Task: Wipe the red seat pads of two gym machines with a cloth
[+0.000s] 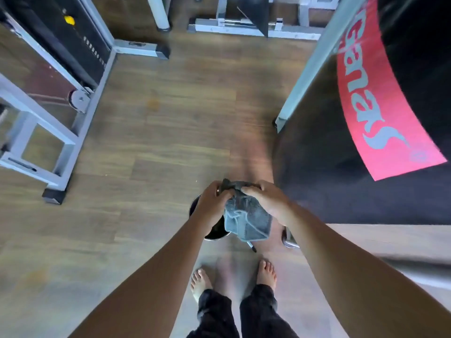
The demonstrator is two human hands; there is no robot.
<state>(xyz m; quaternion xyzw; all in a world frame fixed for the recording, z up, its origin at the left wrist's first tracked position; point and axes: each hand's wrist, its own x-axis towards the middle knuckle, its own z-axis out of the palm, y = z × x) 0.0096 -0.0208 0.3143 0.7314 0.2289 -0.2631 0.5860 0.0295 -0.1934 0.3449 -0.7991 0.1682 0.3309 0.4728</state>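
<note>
A grey-blue cloth (247, 219) hangs bunched between both hands at the middle of the view. My left hand (212, 205) grips its upper left part. My right hand (269, 200) is closed over its top right. Both hands hold the cloth above a dark round bucket (195, 208) with a metal rim that stands on the wooden floor. No red seat pad shows in this view.
A grey-framed weight machine (48, 98) stands at the left. A black shroud with a red logo band (375, 98) fills the right. More grey frames (244, 25) line the far side. My bare feet (267, 274) stand on the floor below the bucket.
</note>
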